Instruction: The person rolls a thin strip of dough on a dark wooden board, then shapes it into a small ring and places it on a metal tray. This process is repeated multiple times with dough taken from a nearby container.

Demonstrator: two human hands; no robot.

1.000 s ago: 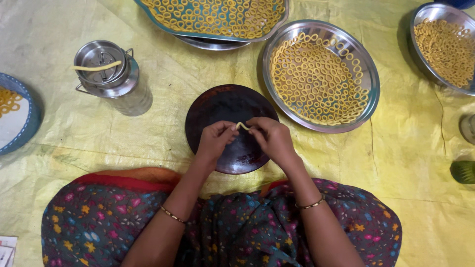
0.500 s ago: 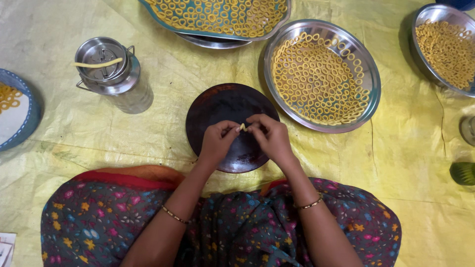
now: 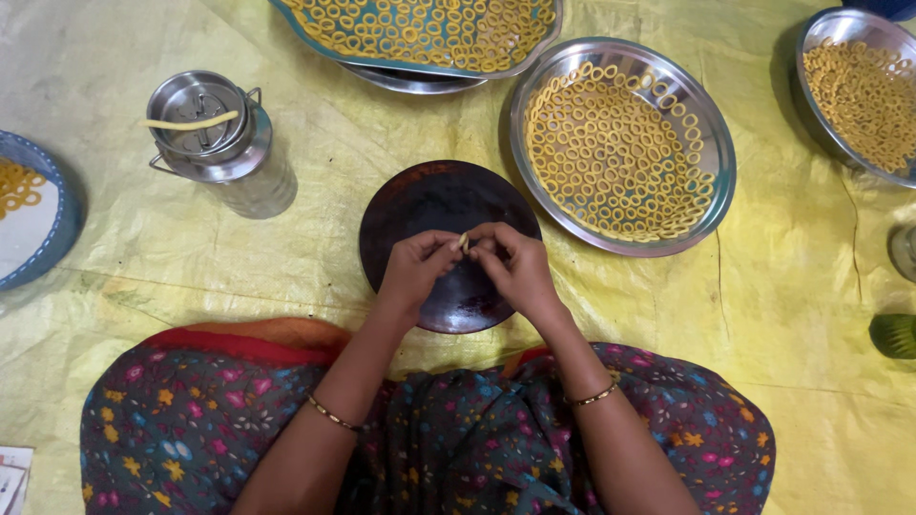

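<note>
Left hand (image 3: 415,270) and right hand (image 3: 515,267) meet over the dark round board (image 3: 420,195), each grip closed on one small dough piece (image 3: 465,241) pinched between the fingertips, steel plate of dough rings (image 3: 711,129) near the right.

Your left hand (image 3: 412,270) and right hand (image 3: 515,267) meet above a dark round board (image 3: 429,195), pinching a small piece of yellow dough (image 3: 464,240) between them. Just right of the board sits a steel plate (image 3: 718,181) filled with dough rings (image 3: 615,153). A steel canister (image 3: 215,138) stands at left, on the yellow sheet (image 3: 286,248).
</note>
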